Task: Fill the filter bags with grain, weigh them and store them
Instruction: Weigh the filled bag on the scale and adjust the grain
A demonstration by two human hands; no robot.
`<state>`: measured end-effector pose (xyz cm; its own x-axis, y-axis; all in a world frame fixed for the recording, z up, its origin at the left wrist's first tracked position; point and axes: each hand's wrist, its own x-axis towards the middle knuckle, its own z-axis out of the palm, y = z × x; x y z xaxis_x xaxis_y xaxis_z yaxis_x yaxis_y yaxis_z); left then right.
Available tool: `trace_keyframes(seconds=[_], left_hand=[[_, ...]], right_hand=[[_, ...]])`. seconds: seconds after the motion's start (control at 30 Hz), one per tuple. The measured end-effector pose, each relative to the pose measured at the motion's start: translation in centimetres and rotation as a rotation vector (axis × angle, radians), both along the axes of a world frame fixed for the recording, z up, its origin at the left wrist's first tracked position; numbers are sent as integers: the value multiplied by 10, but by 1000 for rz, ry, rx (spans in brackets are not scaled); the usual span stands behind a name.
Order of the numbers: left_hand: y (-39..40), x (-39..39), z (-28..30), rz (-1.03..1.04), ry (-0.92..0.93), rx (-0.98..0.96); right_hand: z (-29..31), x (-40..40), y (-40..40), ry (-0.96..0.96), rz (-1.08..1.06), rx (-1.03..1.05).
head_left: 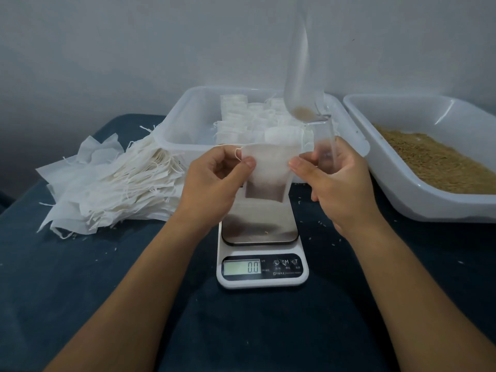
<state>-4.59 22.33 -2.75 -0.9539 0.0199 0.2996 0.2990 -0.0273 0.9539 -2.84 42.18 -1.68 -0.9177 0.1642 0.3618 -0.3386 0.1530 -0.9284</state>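
A white filter bag (269, 170) with brown grain in its lower part hangs above the kitchen scale (261, 253), whose display reads 0.0. My left hand (214, 181) pinches the bag's left top edge. My right hand (335, 178) pinches the right top edge and also grips the handle of a clear plastic scoop (304, 84). The scoop stands upright with a little grain at its bottom. Nothing lies on the scale's steel plate apart from a stray grain.
A pile of flat filter bags (115, 189) lies at the left. Behind the scale, a clear tub (185, 124) holds several filled bags. A white tray (418, 202) of brown grain (434, 162) sits at the right. Loose grains dot the dark blue cloth.
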Motion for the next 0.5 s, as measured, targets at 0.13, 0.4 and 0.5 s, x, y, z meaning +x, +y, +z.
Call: trace_keyframes(seconds=[0.13, 0.4, 0.5], left_hand=[[-5, -3, -3, -46, -40, -34], [-15, -8, -11, -204, -317, -132], [-15, -10, -16, -129, -329, -270]], right_hand=[[-2, 2, 1, -25, 48, 38], [-7, 3, 0, -123, 138, 104], [-14, -2, 2, -191, 100, 200]])
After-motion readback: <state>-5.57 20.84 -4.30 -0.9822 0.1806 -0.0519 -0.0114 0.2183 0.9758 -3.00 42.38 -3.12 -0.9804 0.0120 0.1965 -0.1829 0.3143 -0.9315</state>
